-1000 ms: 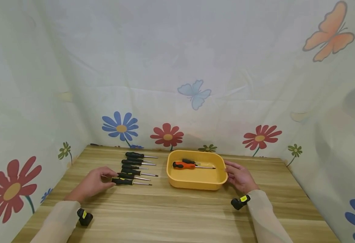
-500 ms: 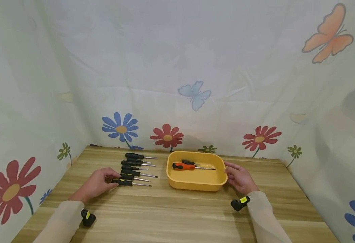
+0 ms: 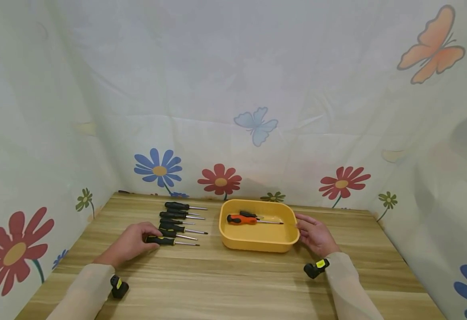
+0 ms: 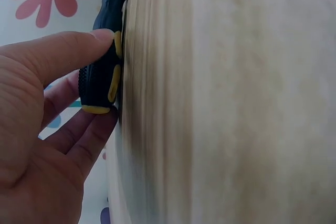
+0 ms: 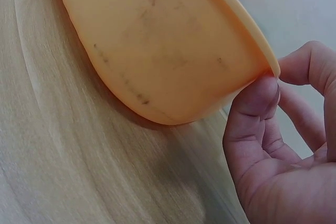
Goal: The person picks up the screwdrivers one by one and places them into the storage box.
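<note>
My left hand (image 3: 135, 241) is at the nearest of several black-handled screwdrivers lying in a column on the table. Its thumb and fingers pinch the black-and-yellow handle of that screwdriver (image 4: 105, 59), whose metal shaft points right in the head view. Just beyond it, the handle end of another screwdriver (image 3: 183, 236) is partly hidden by the fingers. My right hand (image 3: 316, 234) pinches the right end of a yellow plastic bin (image 3: 257, 245) at its rim, thumb against the outer wall (image 5: 173, 77). Inside the bin lie an orange-and-black screwdriver (image 3: 243, 219) and a small black-handled one (image 3: 248, 214).
More black screwdrivers (image 3: 177, 206) lie behind the left hand, shafts toward the bin. The wood-grain table (image 3: 217, 284) meets a pale curtain (image 3: 201, 89) printed with flowers and butterflies at the back and sides. A small black camera sits on each wrist.
My left hand has shifted slightly right along the nearest screwdriver's handle and its fingers have closed on it. The right hand and the bin have stayed in place.
</note>
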The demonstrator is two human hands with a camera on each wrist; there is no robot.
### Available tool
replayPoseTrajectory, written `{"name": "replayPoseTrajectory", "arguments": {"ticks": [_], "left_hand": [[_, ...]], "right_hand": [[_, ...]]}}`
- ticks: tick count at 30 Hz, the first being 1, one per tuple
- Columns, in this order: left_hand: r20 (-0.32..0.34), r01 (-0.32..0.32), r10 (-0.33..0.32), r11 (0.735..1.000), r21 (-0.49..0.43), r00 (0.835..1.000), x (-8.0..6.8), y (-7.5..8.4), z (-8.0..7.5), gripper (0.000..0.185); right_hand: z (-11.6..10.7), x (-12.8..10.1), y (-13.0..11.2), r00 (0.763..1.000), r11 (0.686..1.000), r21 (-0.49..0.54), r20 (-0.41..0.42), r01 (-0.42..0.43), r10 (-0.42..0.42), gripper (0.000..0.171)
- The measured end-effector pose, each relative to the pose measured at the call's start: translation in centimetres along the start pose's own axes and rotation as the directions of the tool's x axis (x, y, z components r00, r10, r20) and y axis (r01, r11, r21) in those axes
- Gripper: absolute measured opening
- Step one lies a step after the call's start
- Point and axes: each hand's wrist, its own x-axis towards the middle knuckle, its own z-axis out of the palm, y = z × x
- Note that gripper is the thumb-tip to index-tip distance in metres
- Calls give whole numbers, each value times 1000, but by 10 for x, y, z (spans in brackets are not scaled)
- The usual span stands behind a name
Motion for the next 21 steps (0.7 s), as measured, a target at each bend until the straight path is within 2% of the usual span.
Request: {"name": "replayPoseTrajectory", "arguments": {"ticks": [10,21], "left_hand": [[43,26,-28,998,48,999,0,3,0,24],[42,56,-57,998,10,998,-3,4,-3,23]], "right_hand": [[0,0,1,1000,1000,3,12,-2,2,50],[-2,1,1,1000,1000,16,24,8,-9,54]]}}
